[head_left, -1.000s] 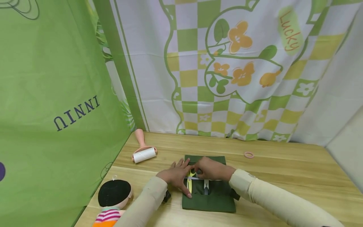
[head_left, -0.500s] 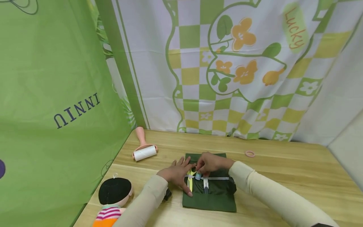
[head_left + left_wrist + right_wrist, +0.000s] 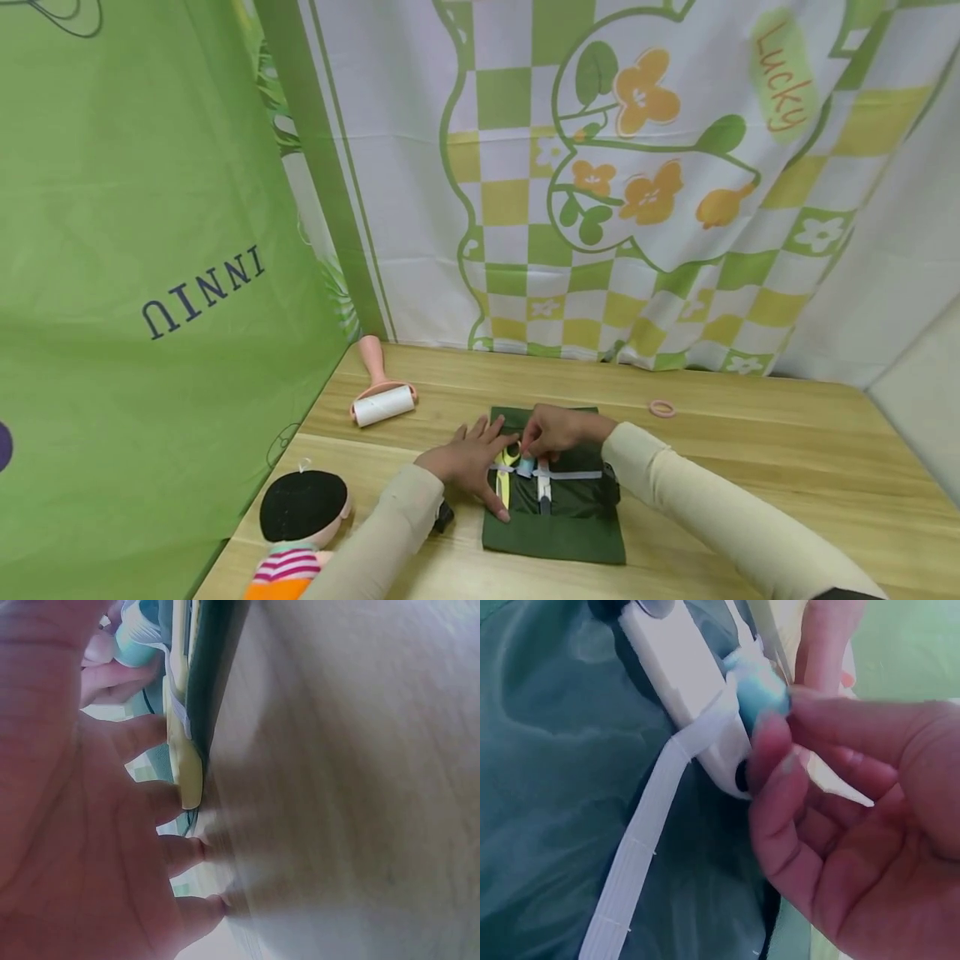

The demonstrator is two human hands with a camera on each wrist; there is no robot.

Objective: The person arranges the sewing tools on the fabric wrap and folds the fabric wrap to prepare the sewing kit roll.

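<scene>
A dark green fabric organizer lies unfolded on the table, with a white elastic band across it. Yellow scissors and a slim white tool with a dark end sit under the band. Between them is a small light blue cylinder, partly under the band in the right wrist view. My right hand pinches this cylinder between thumb and fingers. My left hand rests with fingers spread over the organizer's left edge, beside the scissors; in the left wrist view its fingertips reach the scissors' edge and the tabletop.
A pink lint roller lies at the back left. In the front left corner is a doll with black hair and a striped top. A pink ring lies toward the back right. Curtains stand behind the table and to its left.
My right hand has shifted slightly, and the light blue cylinder, mostly hidden earlier, now shows at the band. The organizer's dark right-side flap has moved up a little. My left hand stays put.
</scene>
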